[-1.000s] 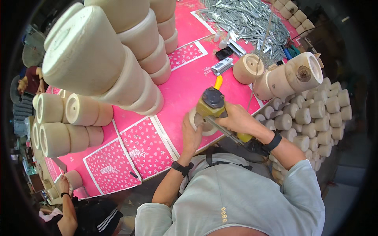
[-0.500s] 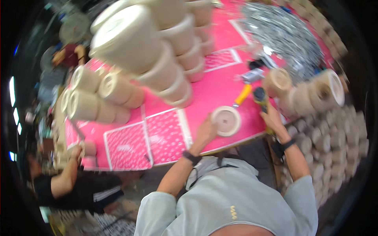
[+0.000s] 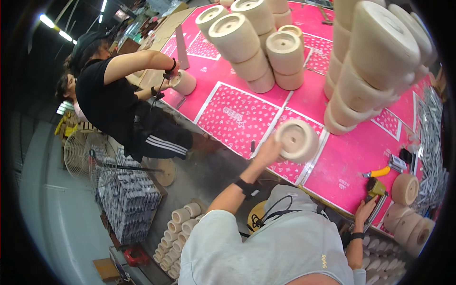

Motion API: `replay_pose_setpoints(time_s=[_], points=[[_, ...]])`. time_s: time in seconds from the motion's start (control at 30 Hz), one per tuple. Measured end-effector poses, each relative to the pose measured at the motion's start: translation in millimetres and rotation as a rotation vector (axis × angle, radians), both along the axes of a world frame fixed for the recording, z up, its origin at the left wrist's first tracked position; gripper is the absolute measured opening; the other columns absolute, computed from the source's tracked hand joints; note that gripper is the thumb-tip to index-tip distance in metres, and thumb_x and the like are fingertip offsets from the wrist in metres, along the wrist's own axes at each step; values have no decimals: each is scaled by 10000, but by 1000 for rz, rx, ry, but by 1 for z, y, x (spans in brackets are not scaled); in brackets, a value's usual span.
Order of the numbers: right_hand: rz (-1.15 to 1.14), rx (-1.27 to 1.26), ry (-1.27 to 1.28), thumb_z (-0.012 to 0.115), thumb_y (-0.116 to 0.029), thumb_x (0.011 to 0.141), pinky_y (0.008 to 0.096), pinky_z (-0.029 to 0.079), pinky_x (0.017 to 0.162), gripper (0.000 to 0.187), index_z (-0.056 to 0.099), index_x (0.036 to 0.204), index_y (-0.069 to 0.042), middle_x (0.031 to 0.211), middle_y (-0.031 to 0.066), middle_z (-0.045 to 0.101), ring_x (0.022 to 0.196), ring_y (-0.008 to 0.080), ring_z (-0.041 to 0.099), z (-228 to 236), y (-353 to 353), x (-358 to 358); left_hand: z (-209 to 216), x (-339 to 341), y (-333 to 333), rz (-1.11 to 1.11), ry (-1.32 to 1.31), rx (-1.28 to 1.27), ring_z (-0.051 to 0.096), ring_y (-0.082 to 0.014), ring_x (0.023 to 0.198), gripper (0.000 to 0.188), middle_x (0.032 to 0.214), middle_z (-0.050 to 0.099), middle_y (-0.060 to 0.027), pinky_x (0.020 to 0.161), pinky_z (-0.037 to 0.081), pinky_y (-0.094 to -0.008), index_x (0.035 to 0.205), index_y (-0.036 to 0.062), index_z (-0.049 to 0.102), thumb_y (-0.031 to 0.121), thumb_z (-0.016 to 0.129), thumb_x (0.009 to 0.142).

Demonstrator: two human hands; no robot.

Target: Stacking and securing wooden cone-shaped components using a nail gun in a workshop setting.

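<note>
My left hand (image 3: 269, 153) grips the edge of a round, pale wooden block (image 3: 298, 141) with a recessed face and a small hole in the middle. It is tilted over the pink table (image 3: 339, 164), near the front edge. Lower right, my right hand (image 3: 365, 212) is wrapped around a yellow and black nail gun (image 3: 376, 188), which rests at the table's edge. Just beyond the gun lies a yellow-handled tool (image 3: 378, 172). Several wooden blocks (image 3: 405, 189) are grouped to the right of the gun.
Tall stacks of wooden blocks (image 3: 354, 90) rise at the right, and more stacks (image 3: 240, 40) stand farther back. Grey metal strips (image 3: 431, 142) are heaped along the right side. At left, a co-worker (image 3: 109, 95) handles another block (image 3: 184, 82). A floor fan (image 3: 90, 156) stands behind that person.
My view has swung toward the left, bringing the co-worker into fuller sight. The held block has moved left along the table, away from the nail gun, which stays in my right hand.
</note>
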State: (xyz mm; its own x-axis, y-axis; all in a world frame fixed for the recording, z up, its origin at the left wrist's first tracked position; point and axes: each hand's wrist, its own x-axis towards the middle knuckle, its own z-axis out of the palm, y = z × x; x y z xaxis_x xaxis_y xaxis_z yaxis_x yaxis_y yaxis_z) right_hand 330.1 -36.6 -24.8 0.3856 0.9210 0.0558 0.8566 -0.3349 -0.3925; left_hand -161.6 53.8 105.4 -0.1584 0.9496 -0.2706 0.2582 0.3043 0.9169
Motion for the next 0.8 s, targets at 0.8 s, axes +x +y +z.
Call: replay_pose_setpoints(time_s=[0.8], points=[[-146, -44, 239, 507, -103, 867, 361, 416, 896, 412, 460, 1247, 48, 1134, 199, 541, 1032, 297, 536, 93, -42, -108, -38, -348, 102, 819, -322, -152, 615, -440, 846, 602, 1116, 501, -280, 652, 570, -479, 1271, -78, 325, 342, 526, 889]])
